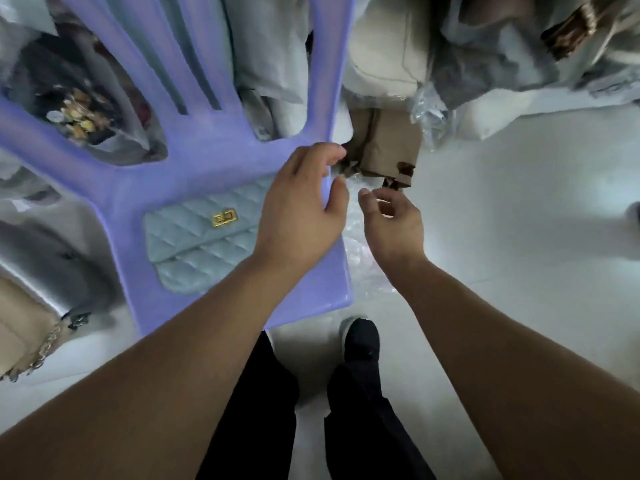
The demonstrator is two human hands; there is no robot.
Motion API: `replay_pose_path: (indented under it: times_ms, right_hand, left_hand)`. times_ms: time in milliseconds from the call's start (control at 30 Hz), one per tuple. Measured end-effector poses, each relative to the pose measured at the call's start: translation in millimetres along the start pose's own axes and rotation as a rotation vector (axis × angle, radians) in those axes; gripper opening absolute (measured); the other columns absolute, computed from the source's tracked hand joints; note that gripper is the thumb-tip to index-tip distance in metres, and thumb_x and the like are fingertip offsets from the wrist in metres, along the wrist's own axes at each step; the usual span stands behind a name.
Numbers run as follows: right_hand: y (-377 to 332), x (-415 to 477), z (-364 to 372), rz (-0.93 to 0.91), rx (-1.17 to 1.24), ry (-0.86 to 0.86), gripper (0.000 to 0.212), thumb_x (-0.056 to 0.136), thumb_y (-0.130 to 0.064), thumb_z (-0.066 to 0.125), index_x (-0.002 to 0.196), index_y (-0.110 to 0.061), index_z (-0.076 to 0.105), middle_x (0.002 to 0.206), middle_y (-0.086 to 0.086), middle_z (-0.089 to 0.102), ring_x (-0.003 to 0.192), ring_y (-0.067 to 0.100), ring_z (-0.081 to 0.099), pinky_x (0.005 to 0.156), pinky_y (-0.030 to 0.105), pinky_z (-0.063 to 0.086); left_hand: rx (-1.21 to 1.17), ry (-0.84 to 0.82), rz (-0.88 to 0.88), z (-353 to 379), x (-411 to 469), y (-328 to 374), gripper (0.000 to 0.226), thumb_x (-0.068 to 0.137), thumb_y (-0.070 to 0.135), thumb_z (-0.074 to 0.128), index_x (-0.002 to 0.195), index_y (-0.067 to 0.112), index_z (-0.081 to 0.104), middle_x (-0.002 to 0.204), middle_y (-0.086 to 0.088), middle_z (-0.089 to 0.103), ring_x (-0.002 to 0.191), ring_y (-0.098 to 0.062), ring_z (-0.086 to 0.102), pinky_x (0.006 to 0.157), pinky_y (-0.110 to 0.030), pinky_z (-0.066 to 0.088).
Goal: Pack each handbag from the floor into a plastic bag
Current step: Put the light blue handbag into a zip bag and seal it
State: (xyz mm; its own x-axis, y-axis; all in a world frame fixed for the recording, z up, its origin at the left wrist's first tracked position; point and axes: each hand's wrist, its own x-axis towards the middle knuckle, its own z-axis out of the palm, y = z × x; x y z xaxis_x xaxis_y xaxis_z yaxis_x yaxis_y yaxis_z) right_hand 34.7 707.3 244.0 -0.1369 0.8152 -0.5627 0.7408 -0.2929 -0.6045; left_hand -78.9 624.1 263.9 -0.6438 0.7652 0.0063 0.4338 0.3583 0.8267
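Note:
A light blue quilted handbag (204,240) with a gold clasp lies flat on the seat of a purple plastic chair (221,157). A clear plastic bag (363,258) hangs crumpled just off the seat's right edge, down to the floor. My left hand (301,206) hovers over the right side of the seat, partly covering the handbag's right end; its fingers are spread and lightly curved, the thumb close to the plastic's top edge. My right hand (391,220) is right of the chair, its thumb and fingertips pinching the top of the plastic bag.
A brown paper-wrapped item (384,147) sits beyond my hands. Wrapped bags (485,53) pile up behind the chair. A silver bag (45,271) and a beige bag with a chain (20,337) lie on the floor at left. My black shoe (360,341) stands below the chair.

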Motion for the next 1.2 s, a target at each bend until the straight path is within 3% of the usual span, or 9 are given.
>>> replay_pose_path:
  times_ms: [233, 333, 433, 600, 733, 867, 1000, 1100, 1200]
  right_hand:
    - [111, 45, -41, 0.204, 0.076, -0.078, 0.044, 0.093, -0.042, 0.063, 0.134, -0.027, 0.055, 0.116, 0.002, 0.073, 0.102, 0.023, 0.072, 0.095, 0.046, 0.058]
    - [169, 70, -44, 0.337, 0.107, -0.132, 0.042, 0.097, -0.024, 0.063, 0.138, -0.021, 0.053, 0.114, 0.008, 0.073, 0.102, 0.028, 0.072, 0.094, 0.045, 0.058]
    - [218, 99, -27, 0.370, 0.047, -0.189, 0.044, 0.097, -0.031, 0.066, 0.138, -0.022, 0.053, 0.113, 0.006, 0.074, 0.104, 0.028, 0.071, 0.098, 0.047, 0.056]
    - [271, 154, 17, 0.204, -0.225, -0.254, 0.059, 0.095, -0.044, 0.067, 0.148, -0.028, 0.046, 0.150, 0.006, 0.050, 0.131, 0.029, 0.054, 0.103, 0.037, 0.049]
    - [291, 184, 46, 0.088, -0.421, -0.289, 0.074, 0.091, -0.050, 0.069, 0.156, -0.035, 0.035, 0.170, 0.009, 0.007, 0.156, 0.031, 0.011, 0.123, 0.047, 0.027]
    - [300, 198, 62, 0.098, -0.419, -0.341, 0.064, 0.093, -0.047, 0.069, 0.151, -0.034, 0.046, 0.170, 0.005, -0.018, 0.145, 0.029, 0.043, 0.118, 0.036, 0.038]
    - [303, 200, 64, 0.125, -0.379, -0.366, 0.058, 0.093, -0.036, 0.072, 0.146, -0.023, 0.055, 0.169, 0.010, 0.020, 0.126, 0.021, 0.061, 0.099, 0.020, 0.043]
    - [303, 197, 60, 0.130, -0.276, -0.301, 0.044, 0.089, -0.029, 0.076, 0.130, -0.017, 0.068, 0.133, 0.002, 0.067, 0.115, 0.017, 0.065, 0.084, 0.017, 0.045]
    - [292, 189, 47, 0.201, -0.143, -0.211, 0.018, 0.085, -0.021, 0.072, 0.102, -0.017, 0.070, 0.093, -0.006, 0.071, 0.079, 0.013, 0.065, 0.059, 0.015, 0.042]
  left_hand:
    - [-0.110, -0.249, -0.154, 134, -57, 33, 0.024, 0.093, 0.012, 0.054, 0.115, 0.019, 0.062, 0.113, 0.003, 0.064, 0.100, -0.012, 0.063, 0.088, -0.027, 0.051]
    - [-0.170, -0.352, -0.590, 200, -90, 22, 0.020, 0.097, 0.025, 0.054, 0.116, 0.025, 0.061, 0.118, 0.003, 0.063, 0.107, -0.013, 0.061, 0.093, -0.027, 0.048]
    - [-0.243, -0.348, -0.959, 254, -108, -13, 0.031, 0.098, 0.040, 0.050, 0.122, 0.023, 0.059, 0.124, -0.001, 0.064, 0.113, -0.017, 0.060, 0.086, -0.029, 0.044]
    - [-0.184, -0.266, -1.032, 312, -112, -89, 0.038, 0.100, 0.034, 0.048, 0.135, 0.019, 0.051, 0.132, -0.002, 0.056, 0.122, -0.022, 0.054, 0.092, -0.027, 0.039]
    - [-0.095, -0.183, -1.032, 338, -102, -148, 0.042, 0.097, 0.026, 0.051, 0.137, 0.014, 0.051, 0.133, -0.008, 0.059, 0.123, -0.029, 0.057, 0.105, -0.041, 0.046]
    - [0.018, -0.111, -0.986, 353, -99, -167, 0.054, 0.097, 0.024, 0.051, 0.150, 0.016, 0.039, 0.153, -0.011, 0.040, 0.141, -0.028, 0.038, 0.115, -0.046, 0.034]
    - [-0.055, -0.137, -1.053, 365, -96, -168, 0.060, 0.099, 0.026, 0.048, 0.155, 0.022, 0.028, 0.163, -0.010, 0.024, 0.149, -0.027, 0.025, 0.119, -0.044, 0.028]
    - [-0.114, -0.163, -1.096, 361, -99, -163, 0.060, 0.100, 0.029, 0.045, 0.156, 0.027, 0.024, 0.159, -0.009, 0.033, 0.143, -0.027, 0.035, 0.115, -0.045, 0.034]
    - [-0.186, -0.133, -1.138, 351, -100, -148, 0.059, 0.101, 0.034, 0.045, 0.156, 0.030, 0.023, 0.160, -0.003, 0.030, 0.143, -0.024, 0.037, 0.116, -0.039, 0.032]
